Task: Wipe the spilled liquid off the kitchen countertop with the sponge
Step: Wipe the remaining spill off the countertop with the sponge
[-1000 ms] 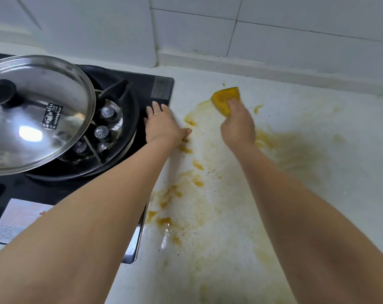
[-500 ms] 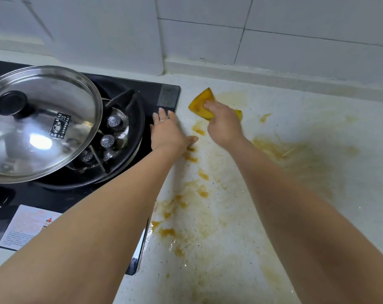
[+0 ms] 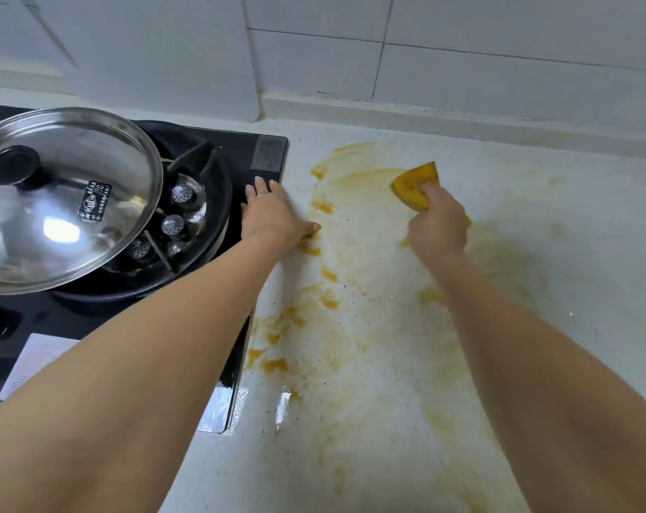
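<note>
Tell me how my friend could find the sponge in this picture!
Start at the black gas stove on the left, then look right across the pale countertop smeared with orange-brown spill. Near the back wall, the right hand grips the sponge. It is the only solid, bright yellow-orange wedge; the stains around it are flat and thin.

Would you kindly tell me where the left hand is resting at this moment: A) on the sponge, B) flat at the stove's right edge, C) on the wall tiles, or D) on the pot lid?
B: the left hand lies flat at the stove edge, while the right hand grips the sponge.
</note>
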Motion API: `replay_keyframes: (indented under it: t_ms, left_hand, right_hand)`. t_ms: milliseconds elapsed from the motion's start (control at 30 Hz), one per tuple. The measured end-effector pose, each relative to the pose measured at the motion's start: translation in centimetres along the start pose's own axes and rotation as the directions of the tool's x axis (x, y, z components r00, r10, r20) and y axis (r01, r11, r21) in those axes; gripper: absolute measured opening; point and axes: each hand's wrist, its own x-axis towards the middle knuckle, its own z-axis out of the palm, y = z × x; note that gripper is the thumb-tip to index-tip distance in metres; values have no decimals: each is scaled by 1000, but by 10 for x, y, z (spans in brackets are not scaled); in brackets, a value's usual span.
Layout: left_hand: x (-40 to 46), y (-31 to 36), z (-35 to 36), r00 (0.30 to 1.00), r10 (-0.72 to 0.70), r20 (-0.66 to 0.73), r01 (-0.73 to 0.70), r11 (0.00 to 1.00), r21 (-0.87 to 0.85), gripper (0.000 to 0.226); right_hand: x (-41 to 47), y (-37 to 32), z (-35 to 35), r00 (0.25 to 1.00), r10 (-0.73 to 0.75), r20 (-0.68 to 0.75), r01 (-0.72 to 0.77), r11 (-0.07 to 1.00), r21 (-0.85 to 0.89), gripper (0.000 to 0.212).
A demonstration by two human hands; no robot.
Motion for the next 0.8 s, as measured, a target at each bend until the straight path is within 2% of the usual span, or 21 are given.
replay_keyframes:
  t_ms: [33, 167, 200, 300, 333, 467, 500, 600, 667, 733, 800]
  left_hand:
    - [-4, 2, 2, 1000, -2, -3, 2, 1000, -5, 104]
    - [-21, 12, 13, 999, 28, -24, -28, 1000, -3, 100]
    - [-24, 14, 16, 999, 41, -19, -41, 999, -1, 100]
    - [-35, 12, 22, 998, 67, -10, -67, 998, -1, 96]
    - [-37, 11, 24, 997, 73, -11, -74, 997, -4, 94]
    - [-50, 9, 31, 993, 117, -4, -117, 993, 0, 92]
    - [-53, 7, 32, 992, 126, 4, -126, 992, 1, 92]
    - [-63, -1, 37, 990, 136, 35, -136, 991, -12, 93]
    - [-71, -6, 39, 989, 146, 31, -145, 989, -10, 94]
    - [-82, -8, 41, 987, 156, 37, -154, 987, -46, 98]
    - [-95, -5, 41, 982, 177, 63, -167, 975, -145, 100]
  right_hand:
    - [-6, 0, -1, 1000, 2, 0, -2, 1000, -3, 50]
    - [-48, -15, 15, 944, -299, 140, 277, 948, 159, 51]
    - [-52, -12, 14, 944, -302, 133, 278, 945, 171, 51]
    - [-48, 5, -1, 996, -78, 39, 74, 992, 105, 51]
    - [-50, 5, -2, 998, -60, 29, 58, 995, 82, 51]
    - [-77, -4, 7, 927, -326, 185, 307, 943, 125, 51]
    - [-77, 0, 4, 939, -300, 168, 282, 951, 124, 50]
    - [-73, 16, -8, 999, -37, 18, 36, 998, 46, 51]
    - [-85, 12, -8, 996, -70, 60, 68, 997, 35, 52]
    - [-106, 5, -8, 980, -148, 135, 131, 983, 131, 51]
    - [-127, 4, -13, 977, -131, 166, 92, 970, 224, 48]
